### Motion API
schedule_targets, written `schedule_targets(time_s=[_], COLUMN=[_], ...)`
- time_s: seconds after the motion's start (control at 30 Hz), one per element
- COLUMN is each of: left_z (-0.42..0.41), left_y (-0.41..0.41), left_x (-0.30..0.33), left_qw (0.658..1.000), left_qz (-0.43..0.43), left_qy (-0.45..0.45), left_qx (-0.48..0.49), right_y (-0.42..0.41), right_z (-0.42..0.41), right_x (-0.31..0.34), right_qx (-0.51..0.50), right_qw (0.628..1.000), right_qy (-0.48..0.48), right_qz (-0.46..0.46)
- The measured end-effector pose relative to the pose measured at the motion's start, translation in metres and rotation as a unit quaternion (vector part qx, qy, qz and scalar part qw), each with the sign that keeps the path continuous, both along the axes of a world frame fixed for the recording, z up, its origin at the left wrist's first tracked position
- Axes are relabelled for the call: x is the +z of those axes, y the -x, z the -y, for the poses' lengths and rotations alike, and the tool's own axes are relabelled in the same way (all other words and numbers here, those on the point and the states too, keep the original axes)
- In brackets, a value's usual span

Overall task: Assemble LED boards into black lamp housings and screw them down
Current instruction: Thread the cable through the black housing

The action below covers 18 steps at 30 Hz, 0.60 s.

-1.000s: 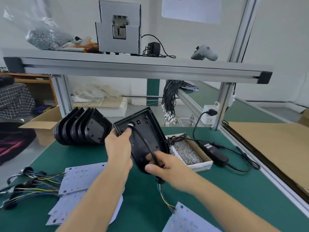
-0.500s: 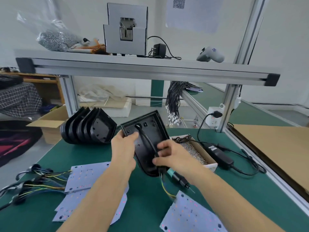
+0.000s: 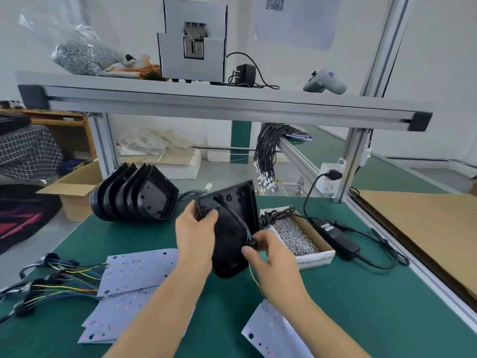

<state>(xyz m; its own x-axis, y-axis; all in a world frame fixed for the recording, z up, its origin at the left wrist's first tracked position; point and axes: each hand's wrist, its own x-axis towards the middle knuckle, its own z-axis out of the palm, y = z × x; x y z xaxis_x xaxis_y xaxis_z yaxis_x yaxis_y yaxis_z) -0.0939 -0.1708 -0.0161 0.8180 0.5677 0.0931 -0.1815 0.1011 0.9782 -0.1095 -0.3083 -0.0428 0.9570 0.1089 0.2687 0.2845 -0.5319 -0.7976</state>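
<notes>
Now my right hand [image 3: 273, 257] has slid further down the black sheathed cable [image 3: 233, 215], its grip pinching the cable's lower end near the yellow and blue wire tails, where half a second ago it held higher up against the housing's face. My left hand [image 3: 197, 229] stays clamped on the upper left corner of the black moulded plastic lamp housing [image 3: 229, 236], which is lifted off the green matted surface [image 3: 361, 306] and tilted toward me. I judge the cable is being drawn through its entry hole (wiring first, board after). One pale LED circuit board [image 3: 271, 332] lies flat just below my right wrist, not yet seated, and nothing is screwed yet.
</notes>
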Motion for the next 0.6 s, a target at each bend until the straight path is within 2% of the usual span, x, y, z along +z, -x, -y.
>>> schedule_targets(time_s=[0.1, 0.13, 0.23, 0.33, 0.4, 0.6], left_z=[0.008, 0.010, 0.017, 0.017, 0.013, 0.010], left_y=[0.007, 0.009, 0.013, 0.017, 0.017, 0.026], left_x=[-0.007, -0.008, -0.006, -0.001, 0.002, -0.002], left_qw=[0.996, 0.996, 0.995, 0.992, 0.993, 0.992], left_qz=[0.011, 0.011, 0.017, 0.032, 0.034, 0.038], left_qy=[-0.082, -0.080, -0.019, 0.017, 0.005, -0.080], left_qx=[-0.037, -0.050, -0.095, -0.118, -0.116, -0.086], right_y=[-0.004, -0.007, -0.013, -0.014, -0.015, -0.013], right_z=[-0.006, -0.008, -0.016, -0.026, -0.029, -0.040], right_x=[0.017, 0.023, 0.035, 0.040, 0.042, 0.042], right_qx=[0.015, 0.013, 0.007, -0.023, -0.043, -0.043], right_qw=[0.978, 0.974, 0.991, 0.990, 0.989, 0.991], right_qy=[-0.209, -0.227, -0.126, -0.134, -0.133, -0.054], right_qz=[-0.019, -0.013, 0.035, 0.030, 0.038, 0.118])
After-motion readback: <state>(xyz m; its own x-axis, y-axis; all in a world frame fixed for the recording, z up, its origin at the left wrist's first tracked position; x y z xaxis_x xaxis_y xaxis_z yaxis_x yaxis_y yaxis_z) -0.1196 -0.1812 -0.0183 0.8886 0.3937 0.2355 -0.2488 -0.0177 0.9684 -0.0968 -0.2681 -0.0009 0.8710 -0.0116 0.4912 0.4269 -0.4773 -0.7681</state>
